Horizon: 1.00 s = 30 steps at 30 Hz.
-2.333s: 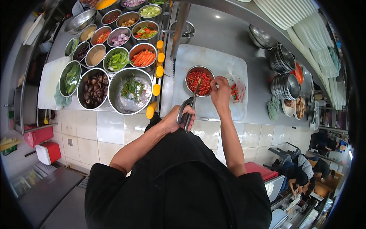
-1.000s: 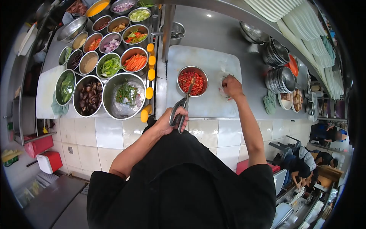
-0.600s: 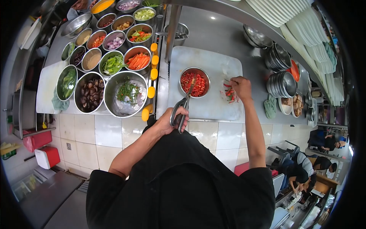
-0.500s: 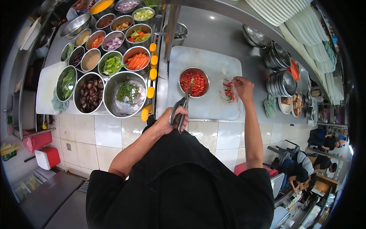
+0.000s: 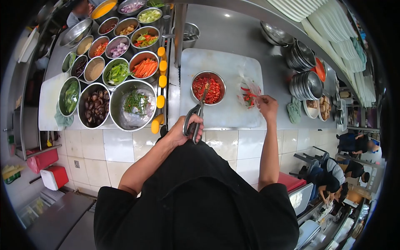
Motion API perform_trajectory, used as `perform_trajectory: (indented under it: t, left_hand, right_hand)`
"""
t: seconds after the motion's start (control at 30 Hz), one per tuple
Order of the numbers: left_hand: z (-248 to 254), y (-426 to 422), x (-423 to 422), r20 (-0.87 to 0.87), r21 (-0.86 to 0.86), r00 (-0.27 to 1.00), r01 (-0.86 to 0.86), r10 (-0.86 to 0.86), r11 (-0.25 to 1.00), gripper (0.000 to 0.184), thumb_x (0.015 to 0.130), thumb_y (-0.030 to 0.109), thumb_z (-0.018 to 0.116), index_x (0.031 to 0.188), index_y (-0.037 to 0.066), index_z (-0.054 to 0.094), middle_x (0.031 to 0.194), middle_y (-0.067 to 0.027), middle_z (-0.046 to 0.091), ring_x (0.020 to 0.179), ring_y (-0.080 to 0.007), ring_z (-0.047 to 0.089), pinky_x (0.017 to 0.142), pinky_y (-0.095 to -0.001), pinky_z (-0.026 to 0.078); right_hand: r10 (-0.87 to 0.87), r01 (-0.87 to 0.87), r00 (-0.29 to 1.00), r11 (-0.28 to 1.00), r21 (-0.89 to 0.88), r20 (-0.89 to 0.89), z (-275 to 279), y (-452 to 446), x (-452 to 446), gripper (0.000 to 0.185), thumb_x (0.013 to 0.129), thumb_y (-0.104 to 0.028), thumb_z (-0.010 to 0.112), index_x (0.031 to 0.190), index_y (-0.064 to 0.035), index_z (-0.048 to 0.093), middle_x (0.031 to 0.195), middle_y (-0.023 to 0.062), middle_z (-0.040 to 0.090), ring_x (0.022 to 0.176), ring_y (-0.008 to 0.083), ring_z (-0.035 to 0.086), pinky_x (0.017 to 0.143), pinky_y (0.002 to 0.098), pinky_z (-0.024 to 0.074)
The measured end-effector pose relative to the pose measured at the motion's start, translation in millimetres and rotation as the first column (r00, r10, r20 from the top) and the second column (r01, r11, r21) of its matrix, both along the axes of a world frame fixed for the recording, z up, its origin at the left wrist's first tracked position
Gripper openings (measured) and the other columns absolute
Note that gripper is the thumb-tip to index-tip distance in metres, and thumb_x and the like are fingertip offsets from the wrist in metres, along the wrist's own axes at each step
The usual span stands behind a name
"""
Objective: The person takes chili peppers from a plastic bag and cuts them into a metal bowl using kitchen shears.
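My left hand [image 5: 188,130] is closed round the handles of dark kitchen scissors [image 5: 198,114]. Their blades point away from me, the tips resting among finely cut red chillies [image 5: 213,86] in a round steel bowl [image 5: 225,92]. This bowl stands on a white cutting board [image 5: 246,62]. To its right lies a clear plastic bag [image 5: 243,79] with several whole red chillies [image 5: 246,89]. My right hand [image 5: 268,107] is at the bag's right side, thumb and fingers pinched on the end of one red chilli [image 5: 251,95].
At left, steel pots hold carrot strips [image 5: 144,68], mushrooms [image 5: 96,106] and other cut vegetables. Yellow-capped bottles [image 5: 160,101] line the board's left. Stacked metal bowls [image 5: 307,88] and a green cloth [image 5: 295,111] sit at right. A metal post [image 5: 179,37] rises behind. Other people are in the background.
My right hand has lowered slightly from the bag's upper edge to a chilli at its side. The bag's plastic has spread upward. The scissors stay in the bowl; the view has shifted a little.
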<state>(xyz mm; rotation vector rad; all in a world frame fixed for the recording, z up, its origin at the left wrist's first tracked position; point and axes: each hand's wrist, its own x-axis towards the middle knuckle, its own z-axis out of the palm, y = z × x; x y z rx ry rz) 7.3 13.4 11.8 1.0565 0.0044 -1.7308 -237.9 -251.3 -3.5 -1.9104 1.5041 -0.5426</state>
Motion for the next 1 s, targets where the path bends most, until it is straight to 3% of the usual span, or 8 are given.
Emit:
perform_trajectory:
  t: [0.1,0.2,0.3,0.4,0.67,0.77,0.87,1.0]
  left_hand:
    - [-2.3,-1.2,0.2,-0.003,-0.001,0.999,0.037,-0.037,0.999,0.035,0.076,0.034,0.065,0.084,0.0,0.059,0.069,-0.0093,0.058,0.057,-0.0204,0.059,0.052,-0.0323,0.051]
    - [-3.1,-5.0,0.2,-0.015,-0.001,0.996,0.092,-0.092,0.996,0.034,0.079,0.035,0.06,0.082,0.001,0.059,0.068,-0.0104,0.059,0.056,-0.0212,0.059,0.052,-0.0331,0.051]
    - [-3.7,-7.6,1.0,-0.037,-0.019,0.989,0.146,-0.146,0.989,0.037,0.08,0.037,0.056,0.082,0.0,0.06,0.069,-0.0117,0.061,0.056,-0.0224,0.059,0.053,-0.0341,0.051]
    - [-4.9,-6.6,2.0,-0.08,-0.055,0.978,0.188,-0.192,0.981,0.042,0.079,0.041,0.056,0.084,-0.001,0.061,0.072,-0.0126,0.062,0.061,-0.0234,0.061,0.059,-0.0357,0.053]
    - [-6.4,-6.0,0.2,-0.089,-0.064,0.972,0.211,-0.216,0.975,0.042,0.081,0.039,0.054,0.087,-0.002,0.061,0.074,-0.0126,0.063,0.064,-0.0226,0.063,0.063,-0.0362,0.054]
    - [-3.9,-6.8,1.0,0.119,-0.034,0.976,0.186,-0.18,0.982,0.042,0.079,0.04,0.061,0.083,-0.001,0.061,0.071,-0.0123,0.061,0.06,-0.0227,0.061,0.058,-0.0364,0.053]
    - [0.6,-5.9,2.1,0.131,-0.023,0.977,0.171,-0.166,0.985,0.041,0.079,0.04,0.06,0.083,-0.001,0.06,0.07,-0.0123,0.061,0.057,-0.0228,0.06,0.055,-0.036,0.053]
    - [-3.5,-2.6,0.3,-0.138,-0.063,0.972,0.181,-0.188,0.982,0.041,0.079,0.039,0.056,0.084,-0.002,0.06,0.07,-0.0125,0.062,0.058,-0.023,0.061,0.057,-0.0361,0.053]
  right_hand:
    - [-0.057,0.027,0.978,0.989,0.149,0.203,27.3,22.0,18.8,0.017,0.082,-0.011,0.067,0.09,0.0034,0.066,0.068,0.0069,0.064,0.058,0.008,0.055,0.057,0.025,0.0455]
    - [0.073,-0.086,0.934,0.996,0.02,0.351,27.1,41.0,45.4,0.015,0.084,-0.01,0.065,0.093,0.0013,0.064,0.074,0.0072,0.065,0.062,0.0096,0.057,0.058,0.0258,0.0451]
    - [0.198,-0.134,0.95,0.957,-0.255,0.243,34.9,62.8,78.4,0.01,0.084,-0.009,0.065,0.091,-0.0023,0.065,0.077,0.0073,0.064,0.064,0.0148,0.057,0.061,0.0295,0.0458]
    - [0.223,-0.173,0.968,0.925,-0.338,0.117,30.7,73.5,96.4,0.009,0.082,-0.009,0.066,0.089,-0.0044,0.065,0.079,0.0084,0.063,0.064,0.0216,0.057,0.065,0.0336,0.046]
    - [0.302,-0.258,0.95,0.901,-0.348,0.078,31.2,86.3,114.8,0.009,0.08,-0.007,0.067,0.089,-0.0052,0.066,0.09,0.0099,0.058,0.084,0.0263,0.057,0.073,0.0356,0.0463]
    - [0.3,-0.25,0.949,0.903,-0.349,0.096,29.7,86.5,116.1,0.009,0.08,-0.007,0.067,0.088,-0.0049,0.066,0.091,0.0101,0.058,0.084,0.0267,0.057,0.074,0.0354,0.0462]
    - [0.288,-0.231,0.952,0.901,-0.368,0.108,25.8,84.7,115.0,0.009,0.079,-0.006,0.067,0.088,-0.0047,0.066,0.091,0.01,0.059,0.084,0.0267,0.057,0.073,0.0355,0.046]
    - [0.266,-0.204,0.956,0.905,-0.374,0.124,23.0,86.1,114.9,0.009,0.079,-0.005,0.067,0.088,-0.0044,0.066,0.089,0.01,0.059,0.084,0.0268,0.057,0.073,0.0358,0.0457]
